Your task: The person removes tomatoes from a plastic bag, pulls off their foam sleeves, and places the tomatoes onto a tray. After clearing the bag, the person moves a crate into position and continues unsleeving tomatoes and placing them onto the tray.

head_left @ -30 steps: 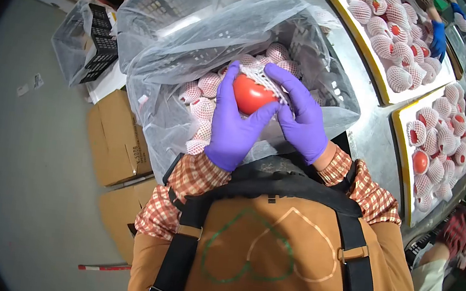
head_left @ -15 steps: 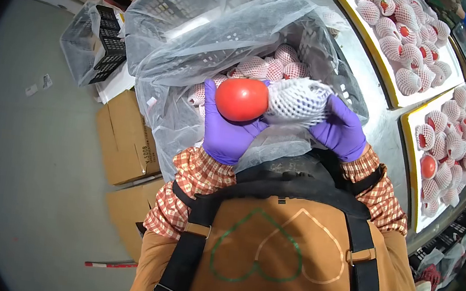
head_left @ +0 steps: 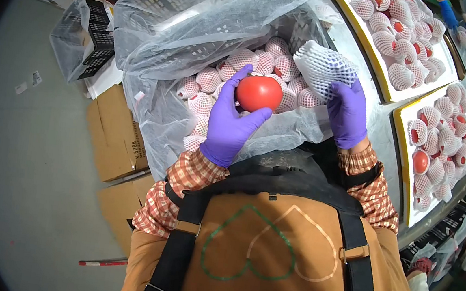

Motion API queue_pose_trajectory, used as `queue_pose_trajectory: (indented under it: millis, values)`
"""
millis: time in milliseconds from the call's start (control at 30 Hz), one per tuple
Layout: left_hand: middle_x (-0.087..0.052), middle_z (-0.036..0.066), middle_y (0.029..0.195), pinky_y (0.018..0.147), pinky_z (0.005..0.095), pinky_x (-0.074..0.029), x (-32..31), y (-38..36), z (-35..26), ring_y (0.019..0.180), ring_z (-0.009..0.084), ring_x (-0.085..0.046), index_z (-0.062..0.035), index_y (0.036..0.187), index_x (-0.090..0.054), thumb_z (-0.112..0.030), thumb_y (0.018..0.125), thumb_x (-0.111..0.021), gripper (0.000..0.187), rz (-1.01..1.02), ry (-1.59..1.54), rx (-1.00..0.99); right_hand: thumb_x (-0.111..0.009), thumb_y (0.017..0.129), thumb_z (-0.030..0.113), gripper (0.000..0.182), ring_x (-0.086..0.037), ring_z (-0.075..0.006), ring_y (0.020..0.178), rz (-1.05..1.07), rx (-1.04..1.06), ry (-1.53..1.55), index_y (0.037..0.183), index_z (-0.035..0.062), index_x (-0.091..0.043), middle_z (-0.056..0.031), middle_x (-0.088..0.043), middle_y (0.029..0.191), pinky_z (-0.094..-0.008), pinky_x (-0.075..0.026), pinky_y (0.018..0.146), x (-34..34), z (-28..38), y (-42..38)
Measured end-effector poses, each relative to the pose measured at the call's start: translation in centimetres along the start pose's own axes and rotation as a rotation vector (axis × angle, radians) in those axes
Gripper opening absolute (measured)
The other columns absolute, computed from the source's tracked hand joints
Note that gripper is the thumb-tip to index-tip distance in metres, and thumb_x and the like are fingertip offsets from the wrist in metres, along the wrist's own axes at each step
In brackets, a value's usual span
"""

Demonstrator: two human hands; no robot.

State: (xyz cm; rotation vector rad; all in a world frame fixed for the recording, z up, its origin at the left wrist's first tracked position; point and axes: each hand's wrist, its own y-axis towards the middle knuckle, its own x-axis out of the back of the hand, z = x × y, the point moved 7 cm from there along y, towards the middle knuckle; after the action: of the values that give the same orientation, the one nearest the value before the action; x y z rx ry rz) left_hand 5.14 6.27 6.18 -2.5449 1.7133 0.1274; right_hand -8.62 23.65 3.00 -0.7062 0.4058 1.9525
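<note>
In a purple glove, my left hand (head_left: 233, 121) grips a bare red tomato (head_left: 259, 94) between thumb and fingers, above the lined crate. My right hand (head_left: 348, 114), gloved alike, pinches one end of a white foam net sleeve (head_left: 324, 66), which looks flattened and without fruit in it. A gap separates sleeve and tomato. Under both hands, several net-wrapped tomatoes (head_left: 200, 104) lie in the crate, whose translucent plastic liner (head_left: 162, 79) is folded over the walls.
Two white trays with yellow sides (head_left: 361, 48) (head_left: 404, 160) hold net-wrapped tomatoes on a metal table (head_left: 377, 119) to the right. Cardboard boxes (head_left: 115, 131) and a small lined black crate (head_left: 91, 41) stand left. Blue-gloved hands (head_left: 449, 16) of another person show at top right.
The foam net sleeve has come away from the tomato, as my right hand lifted it up and to the right. My left hand now holds the tomato from its side rather than from underneath.
</note>
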Motion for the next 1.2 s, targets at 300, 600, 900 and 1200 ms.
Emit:
queue_pose_trajectory:
  millis: [300,600,900,1200]
  values:
    - [-0.045,0.015,0.135,0.101,0.0357,-0.040,-1.5,-1.1,-6.1,0.117,0.0246,-0.051,-0.0005,0.137,-0.041,-0.006,0.067,-0.077,0.078,0.034,0.822,-0.531,-0.069,0.083,0.009,0.064,-0.047,-0.0157,0.119,0.381,-0.212,-0.330,0.138,0.0007,-0.038,-0.0081,-0.049,0.131,-0.0307,-0.039,0.101,-7.3,-2.4,-3.8]
    - [-0.046,0.014,0.132,0.091,0.0302,-0.045,1.9,1.3,-4.2,0.107,0.0158,-0.053,-0.0020,0.144,-0.028,-0.006,0.083,-0.066,0.072,-0.068,-0.021,-0.126,-0.063,0.089,0.036,0.066,-0.050,-0.0244,0.123,0.218,-0.412,0.169,0.138,0.0013,-0.036,-0.0147,-0.049,0.133,-0.0372,-0.042,0.103,-5.6,-1.8,-4.7]
    - [-0.054,0.012,0.128,0.100,0.0323,-0.042,-4.1,1.2,0.7,0.116,0.0194,-0.053,0.0007,0.135,-0.042,-0.019,0.096,-0.047,0.044,0.537,0.087,-0.091,-0.056,0.094,0.033,0.062,-0.045,-0.0312,0.127,0.280,-0.544,0.514,0.141,0.0006,-0.032,-0.0192,-0.041,0.140,-0.0449,-0.039,0.107,-4.6,-2.0,-5.3]
    - [-0.047,-0.002,0.087,0.067,0.0196,-0.041,-4.0,6.6,-2.9,0.074,0.0067,-0.045,-0.0017,0.132,-0.049,0.007,0.076,-0.054,0.057,0.039,0.253,-0.122,-0.075,0.076,0.022,0.066,-0.051,-0.0234,0.119,0.271,0.009,-0.613,0.132,0.0057,-0.044,-0.0118,-0.052,0.127,-0.0343,-0.039,0.103,-3.4,4.2,-1.6]
